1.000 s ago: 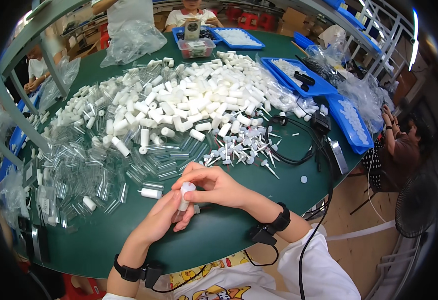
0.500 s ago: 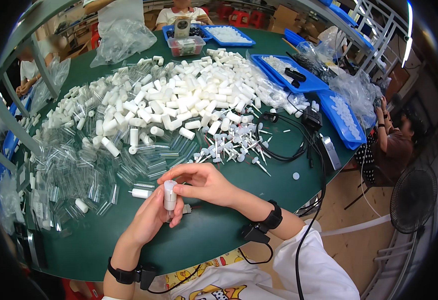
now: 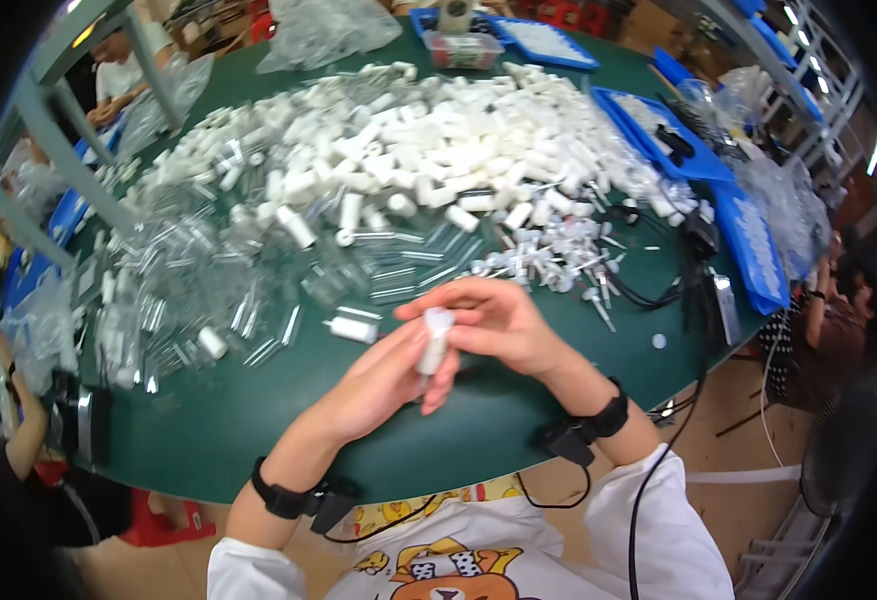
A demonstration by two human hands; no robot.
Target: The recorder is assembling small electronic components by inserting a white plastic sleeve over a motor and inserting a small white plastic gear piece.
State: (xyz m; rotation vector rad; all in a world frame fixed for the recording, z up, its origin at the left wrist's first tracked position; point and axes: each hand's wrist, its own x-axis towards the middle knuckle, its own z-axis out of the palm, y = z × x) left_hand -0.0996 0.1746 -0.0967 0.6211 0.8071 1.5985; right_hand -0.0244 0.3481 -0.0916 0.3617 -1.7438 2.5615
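Small white spray bottle (image 3: 434, 342) pinched upright between both hands, long axis near vertical, above the green worktop (image 3: 258, 420) close to the near edge. Right hand (image 3: 493, 325) curled over its top; left hand (image 3: 383, 385) closed round its lower body from below. Loose white cap (image 3: 353, 328) lying just left. Bare worktop beneath; heaped white bottles (image 3: 438, 140) well beyond.

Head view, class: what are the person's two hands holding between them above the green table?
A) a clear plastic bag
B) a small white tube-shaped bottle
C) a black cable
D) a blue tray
B: the left hand and right hand meet around a small white bottle, held roughly upright above the green table; the cables, trays and bags lie farther off, untouched.
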